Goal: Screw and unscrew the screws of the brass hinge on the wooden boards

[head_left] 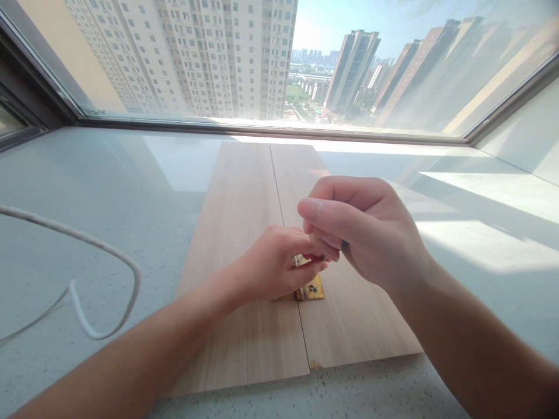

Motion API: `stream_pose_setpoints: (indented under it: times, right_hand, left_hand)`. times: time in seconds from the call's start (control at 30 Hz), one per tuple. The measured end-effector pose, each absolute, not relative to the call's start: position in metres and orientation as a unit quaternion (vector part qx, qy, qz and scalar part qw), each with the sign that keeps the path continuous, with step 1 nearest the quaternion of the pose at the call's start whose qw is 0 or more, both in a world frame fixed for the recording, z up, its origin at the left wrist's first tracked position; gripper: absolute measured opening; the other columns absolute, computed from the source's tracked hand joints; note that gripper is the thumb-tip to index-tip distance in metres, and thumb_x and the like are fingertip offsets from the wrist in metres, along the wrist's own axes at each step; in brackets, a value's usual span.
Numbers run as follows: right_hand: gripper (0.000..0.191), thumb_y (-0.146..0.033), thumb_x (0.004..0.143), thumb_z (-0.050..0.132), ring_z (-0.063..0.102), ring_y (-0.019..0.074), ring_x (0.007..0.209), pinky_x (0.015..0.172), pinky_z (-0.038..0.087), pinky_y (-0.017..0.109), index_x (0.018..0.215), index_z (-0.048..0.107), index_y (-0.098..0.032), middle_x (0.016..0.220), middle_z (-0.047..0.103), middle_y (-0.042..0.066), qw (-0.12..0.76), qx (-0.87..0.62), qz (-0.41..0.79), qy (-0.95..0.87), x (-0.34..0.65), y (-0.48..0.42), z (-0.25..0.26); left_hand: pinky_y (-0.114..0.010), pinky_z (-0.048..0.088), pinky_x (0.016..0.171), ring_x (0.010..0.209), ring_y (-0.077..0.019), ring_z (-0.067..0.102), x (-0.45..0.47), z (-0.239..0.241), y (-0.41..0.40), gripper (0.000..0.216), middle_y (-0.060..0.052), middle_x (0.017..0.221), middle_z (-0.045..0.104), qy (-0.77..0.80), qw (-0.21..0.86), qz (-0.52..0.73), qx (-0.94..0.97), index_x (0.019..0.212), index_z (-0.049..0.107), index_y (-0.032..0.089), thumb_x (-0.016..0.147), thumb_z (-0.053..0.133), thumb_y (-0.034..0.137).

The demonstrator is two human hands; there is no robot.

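Two pale wooden boards lie side by side, the left board (218, 326) and the right board (349, 320), with a thin seam between them. Across that seam sits a brass-coloured hinge (318, 287), partly covered by my left hand (279, 262); one screw head (312, 288) shows in its right leaf. My left fingertips are drawn together just above the hinge, and whatever they pinch is too small to name. Above and to the right, my right hand (367, 227) is closed, thumb against curled fingers. A small dark bit shows by its lower fingers, too little to identify.
A white cable (131, 279) loops over the speckled white sill (87, 233) at the left. Behind the boards runs the dark window frame (218, 127), with tall buildings outside. The right board has a chipped spot (315, 365) at its near corner.
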State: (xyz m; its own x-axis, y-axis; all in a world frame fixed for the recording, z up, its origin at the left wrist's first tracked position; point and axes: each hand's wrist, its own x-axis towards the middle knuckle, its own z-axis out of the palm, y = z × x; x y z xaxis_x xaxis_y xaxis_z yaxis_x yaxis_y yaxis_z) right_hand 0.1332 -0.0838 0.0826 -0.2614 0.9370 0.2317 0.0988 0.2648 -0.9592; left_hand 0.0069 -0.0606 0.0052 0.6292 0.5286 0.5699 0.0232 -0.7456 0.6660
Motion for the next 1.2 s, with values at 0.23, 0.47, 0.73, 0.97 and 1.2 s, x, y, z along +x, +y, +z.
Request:
stream_pose_setpoints:
  times: [0.23, 0.47, 0.73, 0.97, 1.2]
  right_hand:
    - [0.031, -0.029, 0.078, 0.06, 0.036, 0.0066, 0.043, 0.042, 0.03, 0.024, 0.05, 0.049, -0.02, 0.045, 0.042, -0.005, 0.456, -0.399, 0.448, -0.658, 0.1306, -0.0863, 0.0824]
    - [0.032, -0.028, 0.078, 0.059, 0.036, 0.0065, 0.043, 0.041, 0.029, 0.024, 0.049, 0.047, -0.019, 0.045, 0.039, -0.005, 0.456, -0.403, 0.455, -0.65, 0.1311, -0.0859, 0.0827]
    - [0.031, -0.031, 0.077, 0.06, 0.033, 0.0073, 0.043, 0.04, 0.028, 0.024, 0.051, 0.048, -0.02, 0.044, 0.036, -0.005, 0.474, -0.407, 0.437, -0.647, 0.1313, -0.0871, 0.0812]
    - [0.031, -0.032, 0.077, 0.061, 0.035, 0.0075, 0.044, 0.04, 0.027, 0.025, 0.051, 0.049, -0.02, 0.045, 0.037, -0.005, 0.468, -0.409, 0.439, -0.649, 0.1314, -0.0874, 0.0808]
    - [0.03, -0.029, 0.076, 0.061, 0.038, 0.0072, 0.042, 0.041, 0.029, 0.025, 0.05, 0.049, -0.02, 0.045, 0.041, -0.005, 0.465, -0.39, 0.463, -0.646, 0.133, -0.0854, 0.0829]
  left_hand:
    - [-0.021, 0.05, 0.068, 0.074, -0.011, 0.062, 0.0071, 0.0033, -0.0603, 0.008, -0.001, 0.079, 0.069, 0.156, 0.288, 0.425, 0.844, 0.078, 0.065, 0.015, 0.078, 0.058, 0.012]
    - [-0.017, 0.046, 0.061, 0.067, -0.0089, 0.06, 0.0073, 0.007, -0.0628, 0.01, 0.001, 0.075, 0.068, 0.161, 0.306, 0.351, 0.87, 0.076, 0.063, 0.014, 0.08, 0.055, 0.011]
    - [-0.021, 0.048, 0.065, 0.071, -0.0121, 0.06, 0.0056, 0.0092, -0.0599, 0.014, -0.003, 0.076, 0.068, 0.159, 0.26, 0.369, 0.878, 0.079, 0.064, 0.013, 0.08, 0.05, 0.01]
    - [-0.022, 0.049, 0.064, 0.072, -0.0125, 0.061, 0.0069, 0.0034, -0.0594, 0.007, -0.003, 0.075, 0.067, 0.166, 0.264, 0.417, 0.854, 0.081, 0.066, 0.014, 0.078, 0.059, 0.015]
    - [-0.021, 0.05, 0.067, 0.075, -0.0112, 0.063, 0.0081, 0.0046, -0.0591, 0.012, -0.001, 0.081, 0.07, 0.153, 0.293, 0.409, 0.851, 0.076, 0.064, 0.015, 0.082, 0.054, 0.011]
